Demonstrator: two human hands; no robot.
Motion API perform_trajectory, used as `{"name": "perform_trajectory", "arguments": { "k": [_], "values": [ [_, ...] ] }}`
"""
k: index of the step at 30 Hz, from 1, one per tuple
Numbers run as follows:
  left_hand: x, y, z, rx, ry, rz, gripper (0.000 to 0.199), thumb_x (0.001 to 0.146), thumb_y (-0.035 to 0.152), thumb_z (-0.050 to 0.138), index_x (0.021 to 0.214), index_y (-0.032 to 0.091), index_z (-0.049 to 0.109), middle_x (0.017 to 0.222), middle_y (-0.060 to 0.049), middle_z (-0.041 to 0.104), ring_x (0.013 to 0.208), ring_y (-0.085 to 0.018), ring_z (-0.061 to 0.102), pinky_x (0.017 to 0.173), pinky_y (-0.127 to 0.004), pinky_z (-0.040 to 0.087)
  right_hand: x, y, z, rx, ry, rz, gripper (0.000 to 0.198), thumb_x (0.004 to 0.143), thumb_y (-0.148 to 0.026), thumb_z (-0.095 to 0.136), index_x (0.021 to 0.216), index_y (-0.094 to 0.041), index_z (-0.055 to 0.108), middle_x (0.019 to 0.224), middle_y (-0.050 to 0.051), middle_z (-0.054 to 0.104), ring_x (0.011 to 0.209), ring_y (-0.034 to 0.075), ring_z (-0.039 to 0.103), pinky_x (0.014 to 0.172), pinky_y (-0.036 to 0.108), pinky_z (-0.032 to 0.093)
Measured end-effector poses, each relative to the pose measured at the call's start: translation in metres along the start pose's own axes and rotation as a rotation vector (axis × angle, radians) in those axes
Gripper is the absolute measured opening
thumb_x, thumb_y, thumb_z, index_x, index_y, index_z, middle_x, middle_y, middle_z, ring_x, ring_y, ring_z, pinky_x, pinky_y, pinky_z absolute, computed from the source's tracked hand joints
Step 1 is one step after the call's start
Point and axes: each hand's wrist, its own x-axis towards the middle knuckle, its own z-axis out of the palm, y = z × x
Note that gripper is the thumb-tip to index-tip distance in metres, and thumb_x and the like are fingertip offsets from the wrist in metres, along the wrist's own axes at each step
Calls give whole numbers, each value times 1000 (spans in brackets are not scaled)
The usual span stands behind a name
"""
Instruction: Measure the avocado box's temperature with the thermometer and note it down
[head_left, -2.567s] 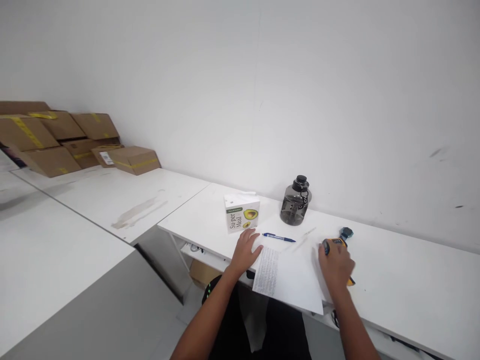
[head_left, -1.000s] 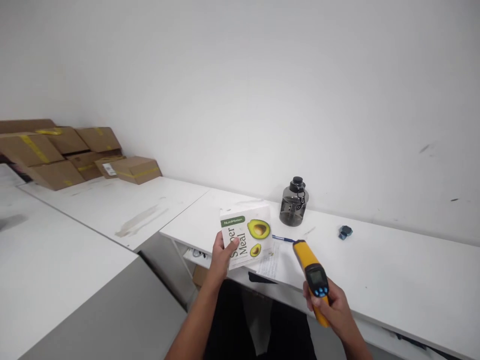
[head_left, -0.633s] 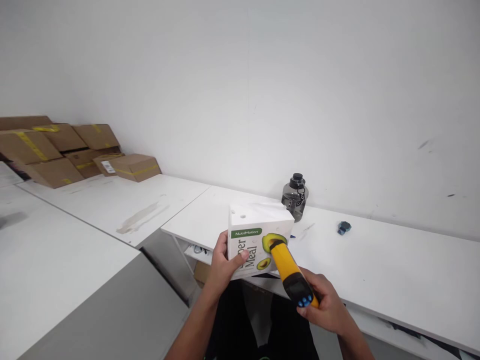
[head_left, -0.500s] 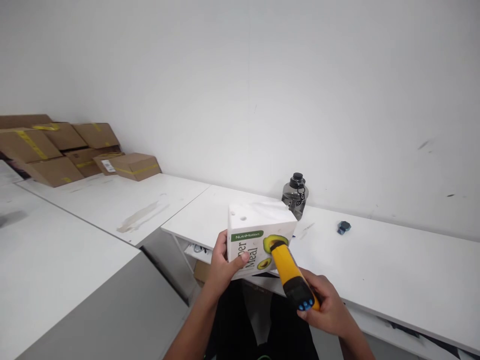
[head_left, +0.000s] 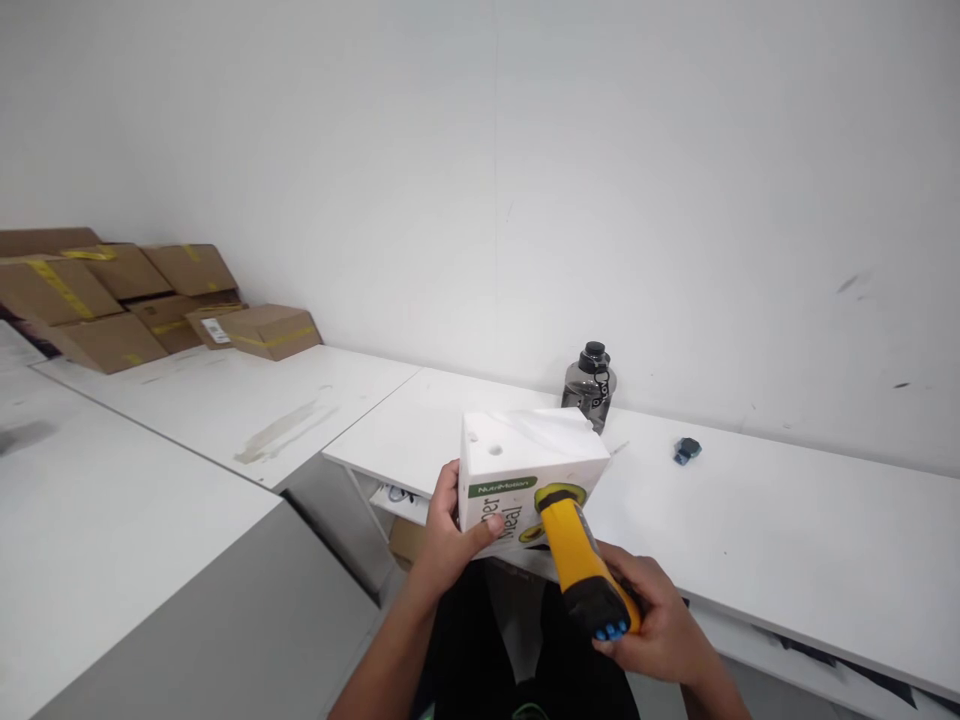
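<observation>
A white box (head_left: 536,440) printed "NutriMotion", with avocado pictures on its front, is tilted in the air in front of me. My left hand (head_left: 455,535) grips its left side, thumb across the printed front. My right hand (head_left: 656,615) is wrapped round the handle of a yellow and black barcode scanner (head_left: 576,545) with blue lights at its rear. The scanner's front end points at the box's printed face and overlaps the avocado picture. Whether it touches the box, I cannot tell. The lower part of the front is partly hidden by the scanner.
A dark clear water bottle (head_left: 589,388) stands behind the box, by the wall. To its right lies a small blue-black object (head_left: 687,450) on the white table (head_left: 810,540). Cardboard boxes (head_left: 274,332) with yellow tape are piled at the left. Open shelves (head_left: 397,503) run below the tabletop.
The box has tipped so more of its top shows, and has shifted slightly right. The scanner's front end has dropped a little with it. Both hands keep their holds.
</observation>
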Motion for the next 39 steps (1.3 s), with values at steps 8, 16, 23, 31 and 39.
{"name": "perform_trajectory", "arguments": {
  "k": [8, 16, 23, 31, 39],
  "values": [
    [0, 3, -2, 2, -14, -18, 78, 58, 47, 83, 123, 21, 48, 106, -8, 70, 97, -29, 69, 75, -35, 57, -4, -3, -5, -99, 26, 41, 63, 63, -33, 79, 124, -21, 69, 94, 7, 77, 72, 22, 71, 62, 23, 56],
    [0, 1, -4, 11, -26, -6, 81, 56, 47, 84, 124, 21, 47, 105, -8, 70, 94, -27, 69, 70, -32, 57, -4, -2, -8, -118, -54, 68, 64, 64, -32, 78, 127, -22, 67, 96, 5, 77, 72, 22, 70, 61, 22, 55],
    [2, -1, -3, 8, -14, -28, 73, 58, 45, 83, 119, 20, 50, 102, -8, 71, 93, -28, 69, 71, -33, 57, -5, 2, 0, -130, 19, 79, 63, 63, -39, 80, 123, -21, 69, 98, 8, 76, 81, 25, 71, 72, 27, 58],
    [5, -12, 4, 78, 211, -3, 73, 55, 44, 84, 115, 20, 52, 99, -6, 70, 88, -25, 68, 71, -34, 57, -7, 26, 39, 135, 254, 163, 57, 72, -39, 75, 125, -23, 62, 92, 6, 73, 70, 18, 67, 63, 27, 56],
    [39, -61, -8, 228, 432, 73, 67, 59, 44, 83, 114, 20, 52, 107, -8, 64, 97, -25, 64, 83, -39, 55, 15, 20, 53, 366, 428, 315, 39, 81, -49, 69, 107, -20, 64, 69, 0, 60, 57, 13, 53, 54, 25, 48]
  ]
}}
